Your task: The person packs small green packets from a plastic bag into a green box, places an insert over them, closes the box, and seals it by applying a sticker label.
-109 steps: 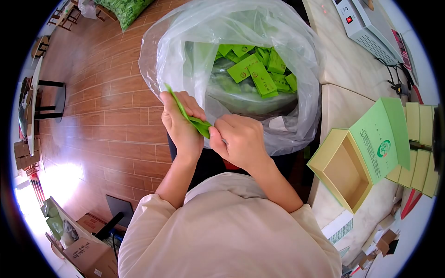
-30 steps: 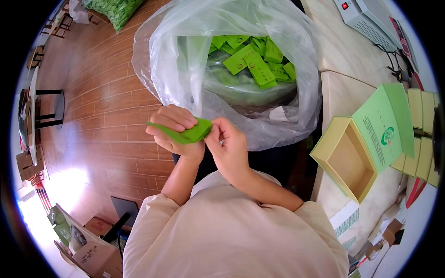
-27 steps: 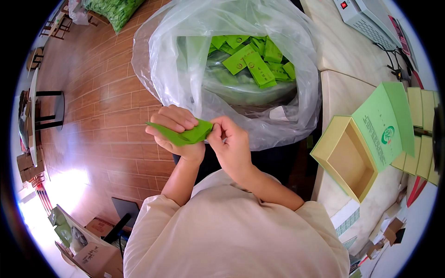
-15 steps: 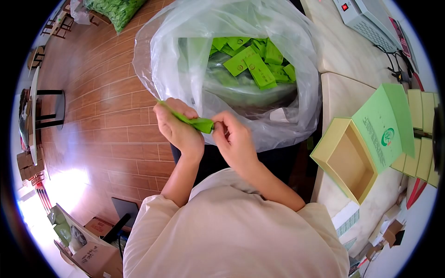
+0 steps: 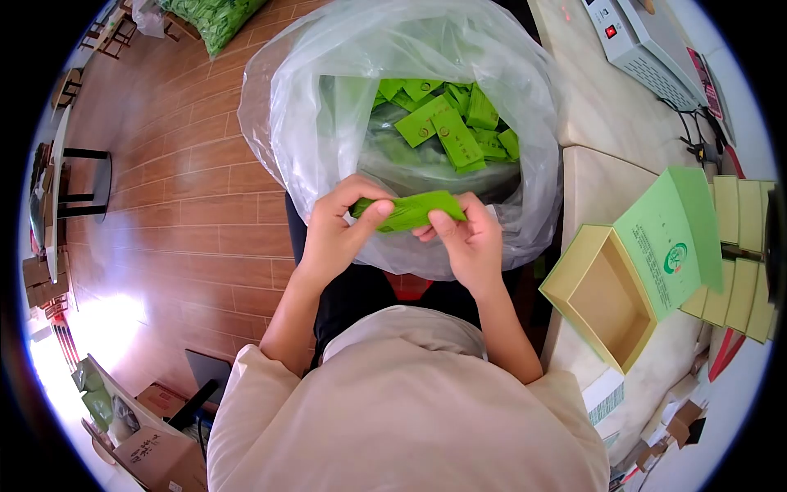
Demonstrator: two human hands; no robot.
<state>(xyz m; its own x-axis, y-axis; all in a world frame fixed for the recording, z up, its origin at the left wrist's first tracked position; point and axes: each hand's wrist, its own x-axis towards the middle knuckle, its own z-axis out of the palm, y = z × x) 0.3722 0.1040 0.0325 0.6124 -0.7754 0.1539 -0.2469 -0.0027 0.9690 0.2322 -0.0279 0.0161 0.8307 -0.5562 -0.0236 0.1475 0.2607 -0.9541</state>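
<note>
A small green packet [image 5: 414, 211] lies stretched sideways between my two hands, its surface creased. My left hand [image 5: 340, 225] pinches its left end between thumb and fingers. The right end is gripped by my right hand [image 5: 467, 238], thumb on the near side. Just beyond my hands stands a large clear plastic bag [image 5: 303, 164] with its mouth spread wide. Inside it lie several green printed packets [image 5: 455, 135], piled loosely toward the far right.
On the pale counter [image 5: 590, 180] to my right sits an open box [image 5: 602, 295] with a green lid. Behind it are stacked yellow-green boxes [image 5: 738, 213] and a grey machine [image 5: 652, 57] with cables. Cartons [image 5: 156, 455] stand at lower left; a bulging green bag [image 5: 215, 20] rests on the wooden floor [image 5: 180, 205].
Both hands have shifted right, over the bag's near rim. The packet, earlier tilted on edge mostly in my left hand, is now held level at both ends.
</note>
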